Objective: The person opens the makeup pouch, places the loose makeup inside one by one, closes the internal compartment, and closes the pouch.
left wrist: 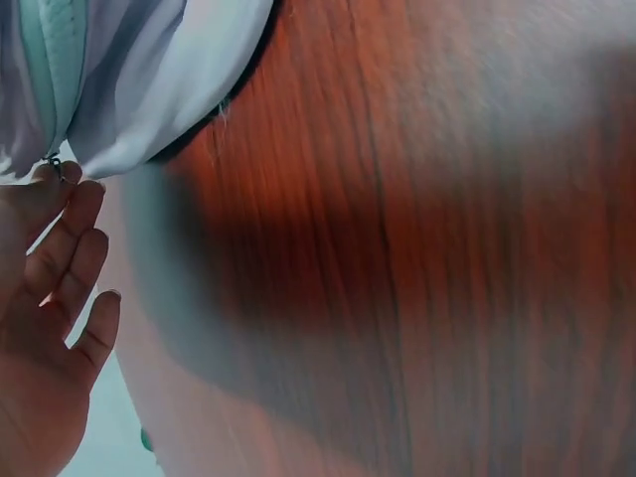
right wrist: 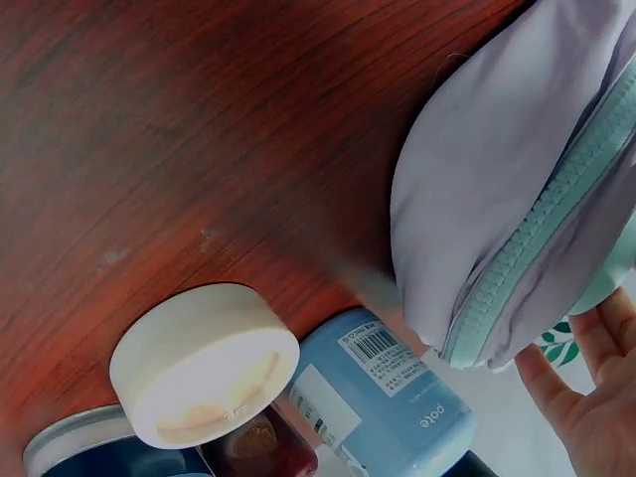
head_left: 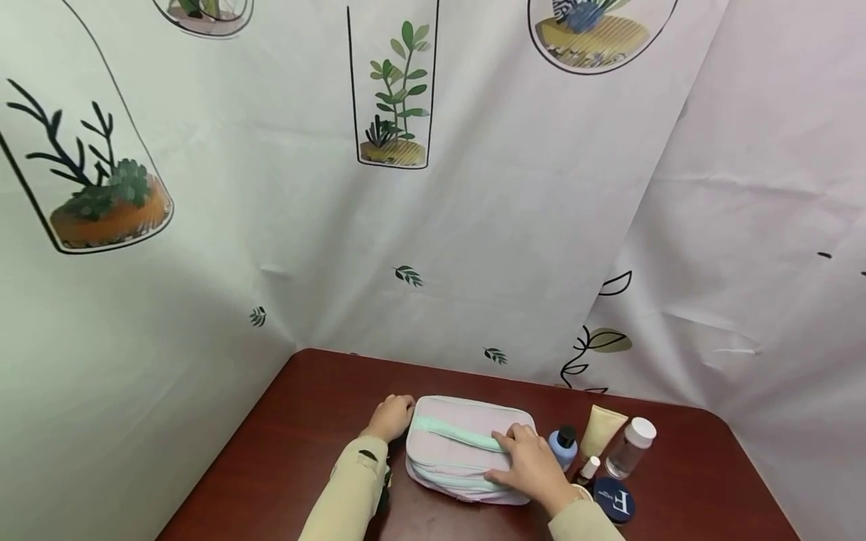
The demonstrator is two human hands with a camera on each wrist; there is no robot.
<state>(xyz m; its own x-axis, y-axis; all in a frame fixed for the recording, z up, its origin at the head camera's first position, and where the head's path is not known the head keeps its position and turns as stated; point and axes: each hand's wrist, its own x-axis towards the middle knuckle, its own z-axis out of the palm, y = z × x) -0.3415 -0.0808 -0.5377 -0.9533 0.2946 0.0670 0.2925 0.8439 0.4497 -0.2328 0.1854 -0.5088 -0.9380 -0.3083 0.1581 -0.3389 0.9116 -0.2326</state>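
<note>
We see the pouch (head_left: 455,455) on the table (head_left: 318,413); the left hand (head_left: 392,418) pinches the zipper pull (left wrist: 56,163) at its left end; the right hand (head_left: 531,463) rests atop it, fingers spread; a blue bottle (head_left: 561,449) stands to its right.

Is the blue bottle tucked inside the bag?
No, the head view shows the blue bottle standing on the table, just right of the bag.
</note>
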